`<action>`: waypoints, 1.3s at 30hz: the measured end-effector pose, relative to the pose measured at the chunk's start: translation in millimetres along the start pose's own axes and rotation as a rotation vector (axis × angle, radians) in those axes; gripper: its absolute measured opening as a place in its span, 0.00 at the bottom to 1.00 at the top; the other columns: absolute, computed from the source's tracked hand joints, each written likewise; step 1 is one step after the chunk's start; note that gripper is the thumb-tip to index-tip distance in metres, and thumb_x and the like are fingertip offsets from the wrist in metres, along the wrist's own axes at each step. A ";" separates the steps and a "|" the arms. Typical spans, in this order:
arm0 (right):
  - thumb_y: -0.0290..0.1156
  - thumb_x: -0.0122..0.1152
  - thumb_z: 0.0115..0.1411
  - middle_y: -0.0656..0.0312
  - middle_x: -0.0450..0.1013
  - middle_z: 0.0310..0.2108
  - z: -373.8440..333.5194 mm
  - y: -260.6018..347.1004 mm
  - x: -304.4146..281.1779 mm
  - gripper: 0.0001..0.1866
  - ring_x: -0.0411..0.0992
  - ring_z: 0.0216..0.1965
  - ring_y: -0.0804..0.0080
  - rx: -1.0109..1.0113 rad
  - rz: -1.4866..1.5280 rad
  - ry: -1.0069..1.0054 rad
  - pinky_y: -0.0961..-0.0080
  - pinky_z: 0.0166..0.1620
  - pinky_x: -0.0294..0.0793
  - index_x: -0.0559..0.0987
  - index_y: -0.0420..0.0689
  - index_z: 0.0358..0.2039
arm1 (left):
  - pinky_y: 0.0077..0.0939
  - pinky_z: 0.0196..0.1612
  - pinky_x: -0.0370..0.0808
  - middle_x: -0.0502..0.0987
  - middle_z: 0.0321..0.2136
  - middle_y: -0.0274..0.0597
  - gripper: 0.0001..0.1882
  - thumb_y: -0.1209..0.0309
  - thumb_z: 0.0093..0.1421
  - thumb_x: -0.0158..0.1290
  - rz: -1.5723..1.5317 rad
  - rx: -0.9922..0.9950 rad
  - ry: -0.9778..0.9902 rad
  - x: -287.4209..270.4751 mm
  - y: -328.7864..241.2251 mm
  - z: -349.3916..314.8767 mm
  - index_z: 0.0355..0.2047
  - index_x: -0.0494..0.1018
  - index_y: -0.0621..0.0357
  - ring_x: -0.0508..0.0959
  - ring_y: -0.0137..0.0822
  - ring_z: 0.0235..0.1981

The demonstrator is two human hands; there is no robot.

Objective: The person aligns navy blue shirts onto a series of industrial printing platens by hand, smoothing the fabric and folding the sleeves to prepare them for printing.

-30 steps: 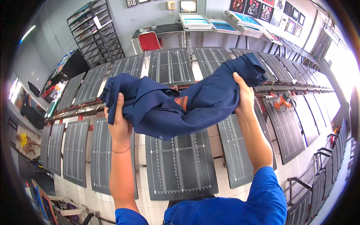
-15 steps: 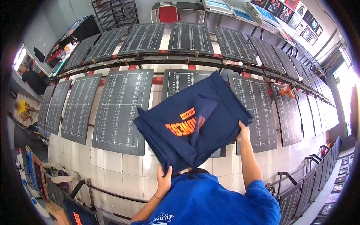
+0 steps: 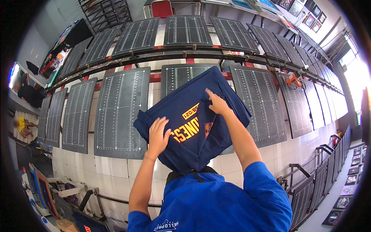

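A navy garment (image 3: pixel 176 105) with orange-yellow lettering lies loosely folded over a dark printing board (image 3: pixel 174 77) in front of me. Its kind is hard to tell while folded; it looks like a printed shirt. My left hand (image 3: pixel 157 135) rests on its left side, fingers stretched out and close together. At the upper right of the cloth is my right hand (image 3: pixel 218 104), its index finger extended and touching or just above the fabric. Neither hand grips anything that I can see. Creased layers hang toward my body over the board's near edge.
Dark boards with white ruled lines (image 3: pixel 121 112) stand in two rows along a metal rail (image 3: pixel 154 58). An orange tool (image 3: pixel 293 79) sits on a board to the right. A red chair (image 3: pixel 161 8) is at the back. Two people, one in yellow (image 3: pixel 24 125), are far left.
Both hands have let go of the garment's edges and now lie over its top. The garment has come down onto the board, and its print shows more fully.
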State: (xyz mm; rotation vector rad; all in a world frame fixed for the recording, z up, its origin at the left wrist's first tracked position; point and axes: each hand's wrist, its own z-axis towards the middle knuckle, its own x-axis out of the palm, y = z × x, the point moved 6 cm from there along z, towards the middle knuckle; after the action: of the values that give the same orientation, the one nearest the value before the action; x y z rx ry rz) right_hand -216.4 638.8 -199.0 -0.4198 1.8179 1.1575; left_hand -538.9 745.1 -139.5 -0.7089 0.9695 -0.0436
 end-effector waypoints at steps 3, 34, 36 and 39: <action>0.30 0.56 0.51 0.52 0.76 0.41 18.0 -48.4 4.5 0.15 0.72 0.48 0.52 -0.216 -0.274 0.207 0.59 0.51 0.72 0.81 0.48 0.41 | 0.50 0.65 0.53 0.73 0.51 0.47 0.23 0.56 0.61 0.53 0.264 0.134 0.251 25.2 32.9 17.2 0.49 0.72 0.60 0.69 0.46 0.56; 0.44 0.70 0.54 0.35 0.55 0.62 -57.4 268.9 143.6 0.52 0.58 0.64 0.52 0.455 0.763 -0.390 0.66 0.64 0.58 0.47 0.29 0.65 | 0.27 0.35 0.73 0.75 0.33 0.36 0.17 0.63 0.61 0.54 -0.582 -0.083 1.260 42.2 121.2 90.5 0.40 0.73 0.69 0.73 0.28 0.34; 0.36 0.71 0.52 0.42 0.62 0.59 -64.9 254.5 133.7 0.43 0.67 0.56 0.59 0.497 0.866 -0.442 0.67 0.57 0.67 0.57 0.35 0.62 | 0.27 0.34 0.72 0.73 0.32 0.33 0.17 0.60 0.68 0.48 -0.858 -0.082 1.526 54.6 103.1 84.4 0.38 0.73 0.64 0.71 0.26 0.33; 0.30 0.68 0.49 0.43 0.75 0.42 -82.9 232.3 115.5 0.31 0.75 0.46 0.52 0.664 0.506 -0.482 0.63 0.50 0.73 0.70 0.38 0.54 | 0.32 0.37 0.75 0.79 0.29 0.40 0.21 0.55 0.67 0.47 -0.669 0.104 1.487 56.7 72.6 120.8 0.34 0.76 0.63 0.78 0.35 0.31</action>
State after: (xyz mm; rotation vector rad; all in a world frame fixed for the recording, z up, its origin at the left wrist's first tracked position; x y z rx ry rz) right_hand -477.3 705.5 -158.3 0.6792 1.7750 0.7954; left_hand -432.9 846.5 -179.0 -0.8413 2.0445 -1.3539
